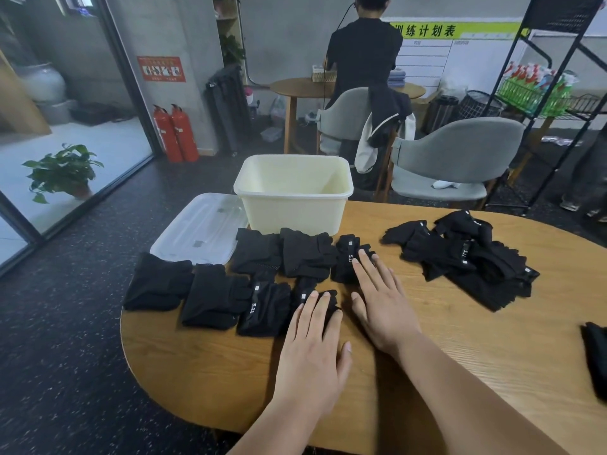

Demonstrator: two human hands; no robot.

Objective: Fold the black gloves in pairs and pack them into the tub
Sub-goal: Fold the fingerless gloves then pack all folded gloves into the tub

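Observation:
Several folded pairs of black gloves (216, 297) lie in two rows on the left half of the wooden table (427, 349). A loose heap of black gloves (466, 257) sits to the right. The cream tub (293, 195) stands open at the table's far edge. My left hand (312, 349) lies flat, fingers straight, on a folded pair (307, 292) in the near row. My right hand (381, 297) lies flat too, its fingertips on another folded pair (346, 257) in front of the tub.
The tub's clear lid (200, 233) lies to the left of the tub, overhanging the table edge. Another black glove (596, 356) lies at the right edge. Grey chairs (456, 152) stand behind the table, and a person stands with their back turned at a far table.

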